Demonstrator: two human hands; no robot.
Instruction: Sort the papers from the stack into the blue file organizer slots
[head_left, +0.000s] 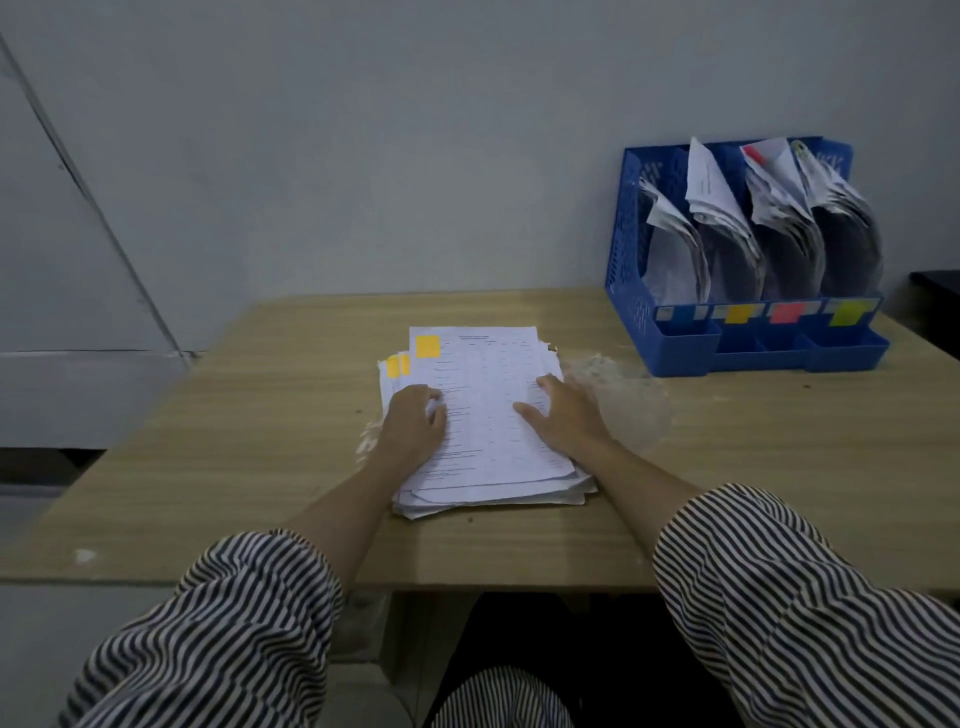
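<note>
One paper stack (483, 415) sits mid-table on the wooden table (234, 415), sheets slightly fanned and uneven at the edges. Top sheet carries one orange sticky note (428, 346) at its upper-left corner; two more orange tabs (398, 365) poke out from sheets below, at the stack's left edge. One blue file organizer (631, 244) stands at the table's far right against the wall, well apart from the stack. Four slots, all four already holding curled papers. Four colour labels along its front rail: blue (680, 313), orange (736, 314), pink (786, 313), yellow-green (848, 313).

Two hands, both on the stack. Left hand (413, 423) rests on the stack's left side, fingers curled down onto the top sheets near the edge; can't tell whether it actually pinches a sheet. Right hand (563, 415) lies flat on the right side, fingers straight and spread, thumb out toward the middle, pressing the top sheet, gripping nothing. Both forearms reach forward out of striped sleeves (779, 597).
</note>
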